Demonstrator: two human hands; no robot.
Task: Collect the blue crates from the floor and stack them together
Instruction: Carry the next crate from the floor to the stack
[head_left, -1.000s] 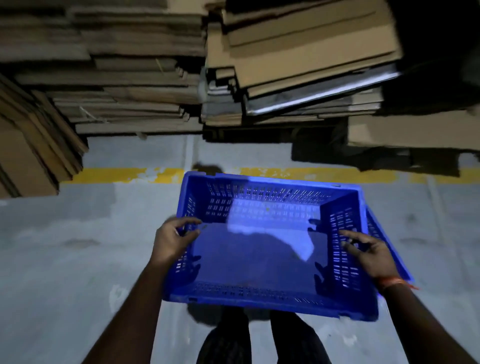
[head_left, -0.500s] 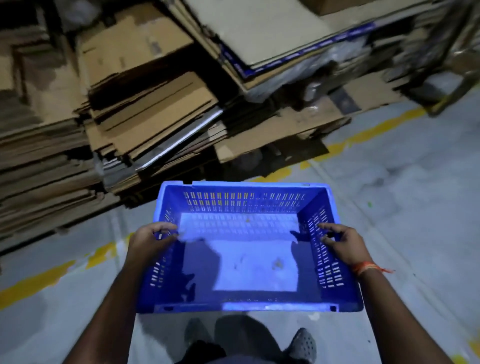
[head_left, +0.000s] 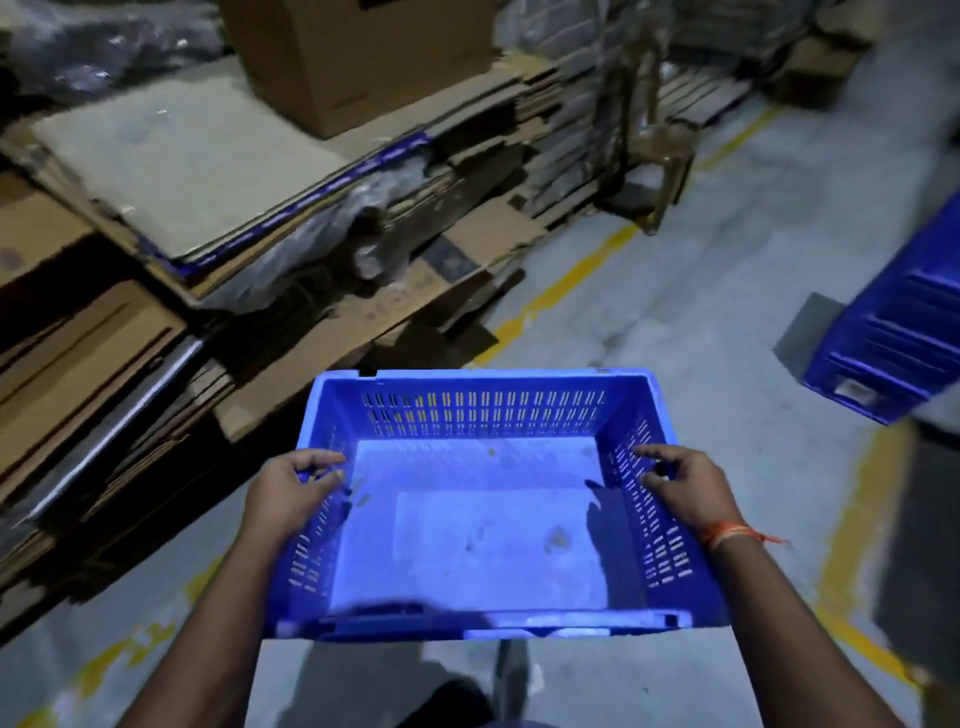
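Observation:
I carry an empty blue crate (head_left: 483, 530) with slotted walls in front of me, held level above the floor. My left hand (head_left: 291, 493) grips its left wall, fingers curled over the rim. On the opposite wall my right hand (head_left: 680, 488) holds on the same way; an orange thread circles that wrist. A stack of blue crates (head_left: 898, 332) stands on the floor at the right edge, partly cut off and blurred.
Piles of flattened cardboard (head_left: 171, 218) and a brown box (head_left: 363, 57) fill the left and back. A metal trolley frame (head_left: 644, 130) stands behind. Yellow floor lines (head_left: 566, 286) run across the grey concrete. My feet show below the crate.
The view has swung to the right while I carry the crate. The cardboard piles slid left, and the blue crate stack came into view at the right edge.

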